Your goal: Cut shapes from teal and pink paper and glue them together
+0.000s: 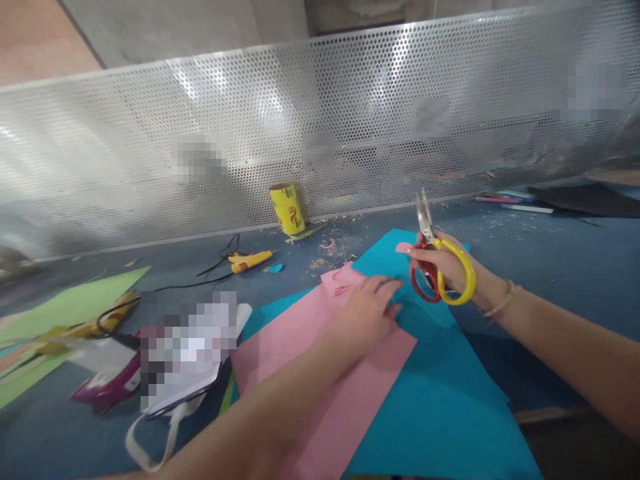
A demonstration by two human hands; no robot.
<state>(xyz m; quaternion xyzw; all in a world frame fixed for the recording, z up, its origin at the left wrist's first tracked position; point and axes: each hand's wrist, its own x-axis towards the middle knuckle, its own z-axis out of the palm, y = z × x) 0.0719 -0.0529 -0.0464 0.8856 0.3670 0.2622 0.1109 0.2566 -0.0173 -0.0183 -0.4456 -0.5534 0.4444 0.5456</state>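
Pink paper (370, 380) is lying over blue paper (450, 400), the left hand (364, 310) resting loosely open on the pink paper. Right of it, the right hand (449, 263) is gripping scissors (426, 231) and a scrap (403, 247); beyond it, a tube (288, 210) is standing.

Blue worktop (555, 260), scuffed and littered; perforated metal screen (350, 80) along its far edge, bright glare patches left and right of centre; grey wall (195, 30) beyond; peach-coloured surface (35, 40) far left.

Head view looks forward, down; table (565, 267) near, perforated screen (355, 93) beyond.
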